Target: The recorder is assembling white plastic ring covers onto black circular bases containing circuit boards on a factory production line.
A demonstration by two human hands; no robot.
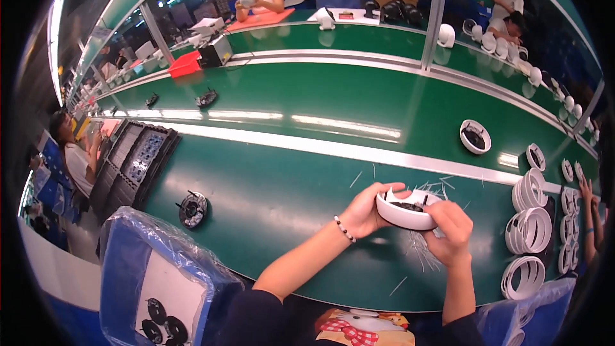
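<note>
A white round housing (406, 218) with a black part (408, 205) inside is held above the green bench, tilted toward me. My left hand (370, 210) grips its left side, the thumb along the rim. On the opposite side my right hand (453, 230) closes its fingers round the wall. Thin pale strips (419, 255) lie scattered on the bench beneath and behind the housing. Farther left, a black round part with prongs (193, 209) rests alone on the bench.
White rings (529, 230) stand stacked at the right, near a co-worker's hand (587, 193). A plastic-lined blue bin (218, 275) holds black round parts at lower left, below a black tray (128, 170). Beyond the bench, a green belt (288, 90) carries another white housing (475, 136).
</note>
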